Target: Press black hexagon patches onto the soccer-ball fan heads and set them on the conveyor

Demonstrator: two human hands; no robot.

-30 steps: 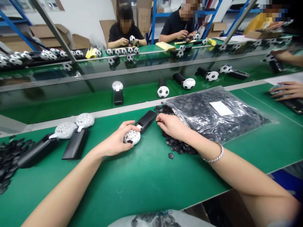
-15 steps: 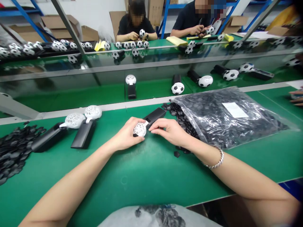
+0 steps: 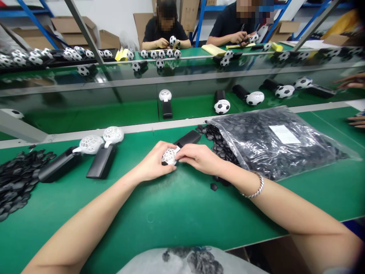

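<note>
My left hand (image 3: 155, 161) grips the white openwork football-shaped head (image 3: 169, 156) of a handheld fan, thumb at the near side and fingers at the far side. Its black handle (image 3: 188, 139) lies on the green table, pointing away to the right. My right hand (image 3: 196, 156) is closed in a pinch, its fingertips against the right side of the ball head; whatever is between them is hidden. A black patch shows low on the ball. Just beyond the right hand lies a pile of small black pentagon pieces (image 3: 221, 142), with one loose pentagon piece (image 3: 213, 187) nearer me.
Pentagon pieces spill from a clear plastic bag (image 3: 279, 144). At left are two white-headed fans (image 3: 101, 161) and another black heap (image 3: 19, 179). Behind the metal rail, a green conveyor (image 3: 191, 108) carries several fans. Two people sit opposite; another person's hands (image 3: 356, 120) show at far right.
My right hand has moved left, bringing its pinched fingertips from beside the ball head onto it. My left hand keeps its grip. Fans on the near conveyor have shifted right.
</note>
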